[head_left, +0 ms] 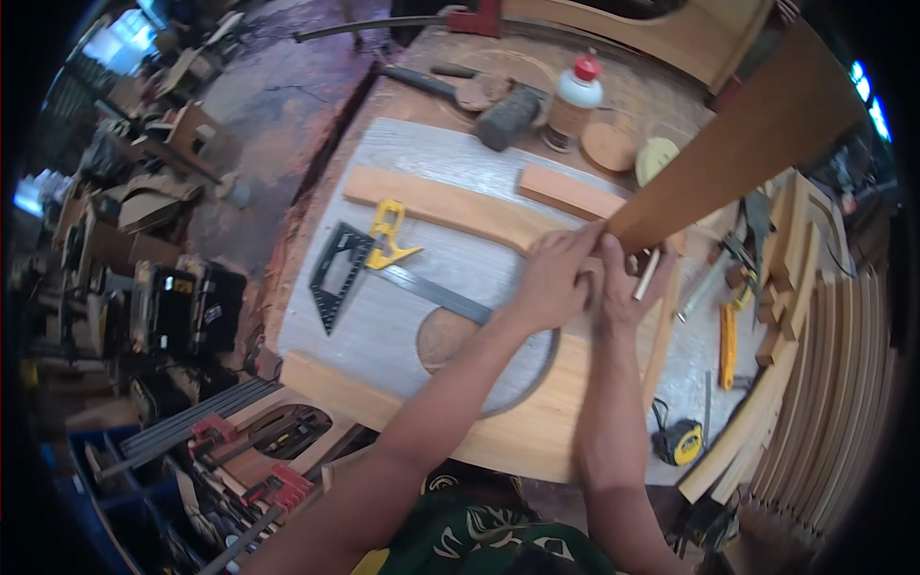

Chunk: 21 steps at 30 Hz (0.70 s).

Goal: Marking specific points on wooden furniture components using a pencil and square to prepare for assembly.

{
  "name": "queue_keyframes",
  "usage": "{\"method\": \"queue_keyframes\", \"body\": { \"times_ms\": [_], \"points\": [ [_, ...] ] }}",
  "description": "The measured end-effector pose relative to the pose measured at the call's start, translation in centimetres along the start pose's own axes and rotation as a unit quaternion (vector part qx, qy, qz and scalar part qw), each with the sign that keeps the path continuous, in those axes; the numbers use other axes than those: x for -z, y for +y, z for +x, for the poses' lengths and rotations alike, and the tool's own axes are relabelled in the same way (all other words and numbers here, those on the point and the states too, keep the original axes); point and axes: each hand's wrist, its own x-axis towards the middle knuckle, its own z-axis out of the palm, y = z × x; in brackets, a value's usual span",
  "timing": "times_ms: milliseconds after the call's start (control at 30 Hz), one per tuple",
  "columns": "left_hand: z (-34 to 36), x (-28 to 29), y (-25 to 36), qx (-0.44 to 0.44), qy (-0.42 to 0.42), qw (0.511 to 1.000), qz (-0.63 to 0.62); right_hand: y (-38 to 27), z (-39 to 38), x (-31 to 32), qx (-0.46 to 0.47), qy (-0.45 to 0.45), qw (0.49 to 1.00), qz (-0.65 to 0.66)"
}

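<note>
A long, flat wooden board (pixel 733 144) rises at a slant from the bench, its near end between my hands. My left hand (pixel 558 278) closes its fingers at that end, over a curved wooden frame piece (pixel 436 198). Beside it, my right hand (pixel 628 283) has its thumb against the board's end, with a thin pale pencil-like stick (pixel 647 275) between its fingers. Left of my hands lies a combination square with a yellow head (pixel 388 237), its steel blade running under my left wrist. A black triangular square (pixel 340 275) rests next to it.
Behind stand a glue bottle (pixel 575 101) with a red cap, a mallet (pixel 508 117) and a wooden block (pixel 570 192). At right are a yellow-handled tool (pixel 727 345), a tape measure (pixel 678 442) and stacked wood strips (pixel 824 383). Red clamps (pixel 278 487) sit lower left.
</note>
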Motion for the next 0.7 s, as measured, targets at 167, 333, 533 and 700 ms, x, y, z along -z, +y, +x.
{"method": "queue_keyframes", "body": {
  "times_ms": [167,333,533,700],
  "points": [
    [-0.3,0.1,0.4,-0.035,-0.051,0.998,0.03,1.1,0.5,0.6,0.051,0.07,0.993,-0.076],
    [0.3,-1.2,-1.6,-0.005,0.128,0.991,-0.027,-0.2,1.8,1.8,0.187,0.184,0.958,-0.119],
    [0.7,-0.3,-2.5,0.031,0.137,0.989,0.043,-0.6,2.4,3.9,0.143,0.246,0.941,-0.184],
    [0.4,-0.5,-2.0,0.016,0.087,0.991,0.097,-2.0,3.4,4.0,0.049,0.25,0.961,-0.102]
  ]
}}
